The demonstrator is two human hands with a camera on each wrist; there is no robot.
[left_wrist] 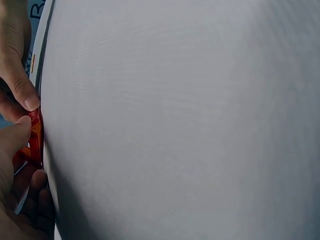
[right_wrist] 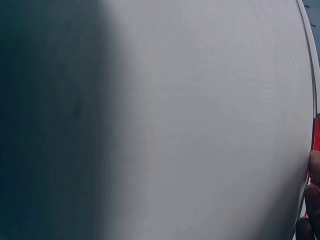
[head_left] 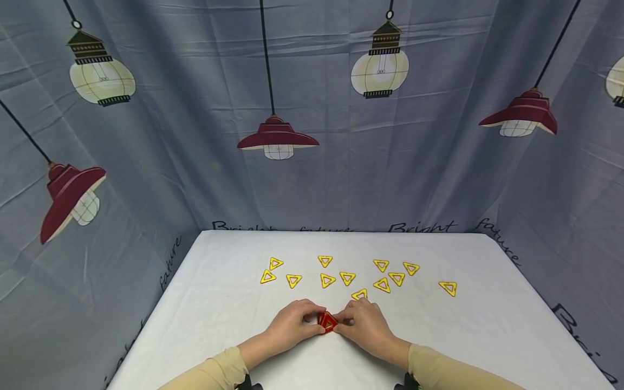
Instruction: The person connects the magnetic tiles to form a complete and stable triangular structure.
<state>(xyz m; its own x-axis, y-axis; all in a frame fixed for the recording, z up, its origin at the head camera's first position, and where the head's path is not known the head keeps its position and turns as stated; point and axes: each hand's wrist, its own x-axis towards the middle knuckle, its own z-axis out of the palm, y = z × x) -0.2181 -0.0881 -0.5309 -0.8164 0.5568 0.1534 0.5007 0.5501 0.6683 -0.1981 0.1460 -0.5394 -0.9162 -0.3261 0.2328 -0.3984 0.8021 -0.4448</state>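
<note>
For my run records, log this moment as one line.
Left hand: holds red triangular-faced plastic-looking object | Right hand: holds same object | Yellow open-centred triangles: spread on white table beyond hands

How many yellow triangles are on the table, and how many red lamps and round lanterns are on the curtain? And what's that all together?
Yellow triangles: 12
Red lamps: 3
Round lanterns: 3 (one is cut off at the right edge of the head view)
Total: 18
</note>
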